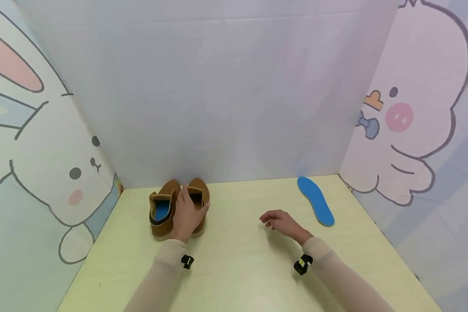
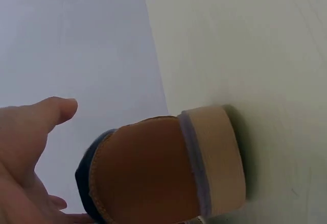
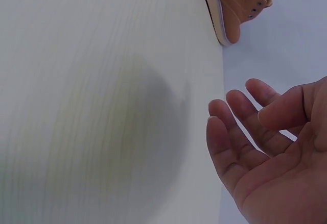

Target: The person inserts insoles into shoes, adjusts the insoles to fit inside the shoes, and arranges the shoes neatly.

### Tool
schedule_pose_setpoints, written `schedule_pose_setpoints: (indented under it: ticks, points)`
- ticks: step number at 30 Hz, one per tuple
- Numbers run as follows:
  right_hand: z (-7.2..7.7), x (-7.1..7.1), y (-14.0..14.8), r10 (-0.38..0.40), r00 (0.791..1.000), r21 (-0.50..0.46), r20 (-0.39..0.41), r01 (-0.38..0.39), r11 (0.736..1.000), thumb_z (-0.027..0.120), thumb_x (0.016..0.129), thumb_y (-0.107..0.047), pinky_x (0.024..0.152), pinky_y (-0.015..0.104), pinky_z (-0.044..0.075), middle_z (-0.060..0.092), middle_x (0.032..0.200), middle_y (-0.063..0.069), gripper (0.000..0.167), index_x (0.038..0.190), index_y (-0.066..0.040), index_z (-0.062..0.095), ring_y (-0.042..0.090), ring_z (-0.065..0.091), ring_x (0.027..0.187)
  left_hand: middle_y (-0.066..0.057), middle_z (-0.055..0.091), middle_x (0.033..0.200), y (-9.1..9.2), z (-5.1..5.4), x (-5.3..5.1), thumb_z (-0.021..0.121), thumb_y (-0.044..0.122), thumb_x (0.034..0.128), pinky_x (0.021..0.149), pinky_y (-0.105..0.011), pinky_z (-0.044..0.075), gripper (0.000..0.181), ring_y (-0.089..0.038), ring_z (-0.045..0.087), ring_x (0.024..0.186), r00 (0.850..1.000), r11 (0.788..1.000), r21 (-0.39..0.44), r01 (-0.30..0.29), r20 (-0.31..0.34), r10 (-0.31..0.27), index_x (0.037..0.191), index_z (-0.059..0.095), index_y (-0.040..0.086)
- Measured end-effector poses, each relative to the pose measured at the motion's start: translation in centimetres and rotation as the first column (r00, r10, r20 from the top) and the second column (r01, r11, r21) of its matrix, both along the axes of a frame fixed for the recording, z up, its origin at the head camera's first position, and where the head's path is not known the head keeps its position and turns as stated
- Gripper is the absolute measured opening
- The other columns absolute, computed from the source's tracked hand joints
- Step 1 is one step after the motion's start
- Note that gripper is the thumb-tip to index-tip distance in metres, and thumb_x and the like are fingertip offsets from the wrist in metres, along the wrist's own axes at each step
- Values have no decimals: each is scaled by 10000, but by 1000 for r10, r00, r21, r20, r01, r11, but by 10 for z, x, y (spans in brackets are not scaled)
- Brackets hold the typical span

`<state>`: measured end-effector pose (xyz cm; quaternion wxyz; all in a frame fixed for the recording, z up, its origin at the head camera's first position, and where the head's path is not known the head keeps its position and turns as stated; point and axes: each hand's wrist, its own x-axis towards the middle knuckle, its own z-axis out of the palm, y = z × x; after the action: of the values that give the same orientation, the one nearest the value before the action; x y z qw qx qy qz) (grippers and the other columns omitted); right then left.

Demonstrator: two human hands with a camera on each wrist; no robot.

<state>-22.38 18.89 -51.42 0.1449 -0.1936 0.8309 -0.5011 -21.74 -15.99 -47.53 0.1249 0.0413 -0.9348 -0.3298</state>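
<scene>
Two brown shoes stand side by side at the back left in the head view. The left shoe (image 1: 163, 216) has a blue insole (image 1: 162, 209) inside; the right shoe (image 1: 198, 190) shows a dark inside, partly covered by my left hand (image 1: 186, 216). That hand reaches over the right shoe, fingers between the pair and thumb out to the right. In the left wrist view the thumb stands apart from the shoe heel (image 2: 148, 170); fingertip contact is hidden. My right hand (image 1: 282, 223) hovers above the table with loosely bent fingers and holds nothing. Right of it lies a loose blue insole (image 1: 316, 201).
The pale yellow table (image 1: 234, 268) meets a plain back wall (image 1: 234, 95). Side walls with a cartoon rabbit (image 1: 54, 182) and a cartoon chick (image 1: 417, 86) close in the left and right. A small black device (image 1: 303, 264) sits on each wrist.
</scene>
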Motion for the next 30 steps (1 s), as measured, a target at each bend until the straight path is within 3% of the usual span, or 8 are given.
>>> schedule_pose_setpoints:
  ticks: [5,9,15,19,30]
  points:
    - [1,0,-1,12,1000,-3,-2,-12,1000,411,969,61,865,538,529,645,1199,235,361,1245,80,643,390,643,1050,-285,33,1644,1,-14,-4,772,337,911,1114,-628,314,1121,-494,167,1483,1000,1000,6,-15,-22,15,1630,-52,93]
    - [2,0,-2,1,1000,-7,1,-1,1000,404,962,74,864,540,529,646,1194,240,365,1232,76,650,394,641,1051,-320,19,1632,0,-17,-7,768,275,912,1066,-657,354,1100,-552,228,1437,1000,999,45,-27,5,26,1628,-47,93]
    - [1,1,-6,9,1000,-3,11,-9,1000,399,956,68,852,507,538,651,1190,230,375,1227,70,658,387,644,1051,-319,15,1638,-2,-17,-4,745,287,926,1089,-646,336,1134,-550,236,1434,994,984,176,-23,109,4,1615,-139,110]
    - [3,-1,-12,22,1000,11,-9,-22,1000,400,965,60,851,470,542,650,1201,229,375,1239,66,656,373,646,1054,-308,56,1639,0,-13,-1,733,298,932,1110,-633,318,1164,-526,236,1445,991,970,243,-7,133,-26,1600,-206,137]
    - [16,-6,-36,81,991,66,-102,-75,995,389,945,80,847,400,544,670,1174,190,397,1222,50,671,378,661,1040,-393,157,1563,15,-12,5,742,326,931,1030,-654,393,1150,-588,384,1328,993,968,251,-10,117,-20,1604,-167,117]
